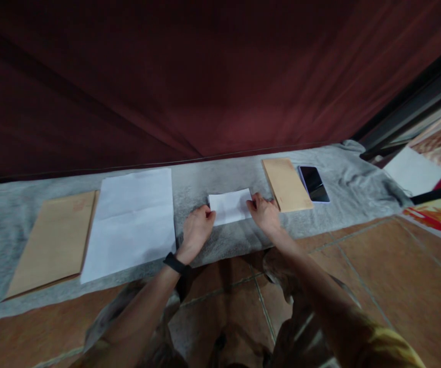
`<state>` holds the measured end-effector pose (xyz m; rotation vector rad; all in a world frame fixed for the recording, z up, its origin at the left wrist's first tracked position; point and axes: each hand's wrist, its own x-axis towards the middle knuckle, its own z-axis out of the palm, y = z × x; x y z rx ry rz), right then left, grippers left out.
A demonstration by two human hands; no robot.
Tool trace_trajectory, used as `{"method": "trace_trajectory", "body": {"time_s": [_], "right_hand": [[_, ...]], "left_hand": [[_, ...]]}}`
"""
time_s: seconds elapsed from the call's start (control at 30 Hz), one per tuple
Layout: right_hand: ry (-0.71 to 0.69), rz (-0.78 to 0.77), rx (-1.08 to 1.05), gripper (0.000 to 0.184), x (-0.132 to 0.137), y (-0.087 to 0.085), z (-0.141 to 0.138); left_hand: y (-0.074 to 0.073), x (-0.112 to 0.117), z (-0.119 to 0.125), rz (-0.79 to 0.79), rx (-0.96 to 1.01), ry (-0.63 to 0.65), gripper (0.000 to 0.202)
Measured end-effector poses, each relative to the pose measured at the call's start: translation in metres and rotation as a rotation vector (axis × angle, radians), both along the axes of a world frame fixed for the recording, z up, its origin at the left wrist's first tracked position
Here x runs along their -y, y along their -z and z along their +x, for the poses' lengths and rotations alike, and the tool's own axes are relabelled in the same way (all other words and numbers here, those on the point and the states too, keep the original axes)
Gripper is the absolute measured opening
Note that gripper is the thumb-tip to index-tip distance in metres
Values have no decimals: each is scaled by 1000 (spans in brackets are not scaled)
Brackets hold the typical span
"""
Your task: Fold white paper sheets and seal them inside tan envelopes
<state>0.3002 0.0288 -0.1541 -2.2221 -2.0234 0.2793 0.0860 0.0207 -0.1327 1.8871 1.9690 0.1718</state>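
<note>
A small folded sheet of white paper [230, 205] lies between my hands on a grey cloth. My left hand [197, 227] pinches its left edge, fingers curled. At the opposite edge, my right hand [265, 214] has its fingers closed on the paper's right side. Just past my right hand rests a brown envelope [287, 184]. Left of my left hand is a stack of larger white sheets [132, 222]. A dark band [176, 263] circles my left wrist.
A larger brown envelope [57, 235] sits at the far left, beside the white sheets. A phone [314, 184] lies right of the small envelope. The grey cloth [220, 176] covers a narrow surface against a dark red curtain [213, 76]. Tiled floor [381, 260] shows below.
</note>
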Motion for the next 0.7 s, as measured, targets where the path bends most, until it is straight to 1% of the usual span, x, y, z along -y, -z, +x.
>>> {"method": "trace_trajectory", "body": {"time_s": [0.17, 0.4, 0.7], "right_hand": [[-29, 15, 95, 25, 0, 1, -4], [-88, 117, 196, 30, 2, 5, -6], [-106, 176, 214, 31, 3, 11, -6]], "left_hand": [[1, 0, 2, -9, -47, -14, 28], [3, -1, 2, 2, -74, -12, 28], [8, -1, 3, 31, -106, -9, 29]]}}
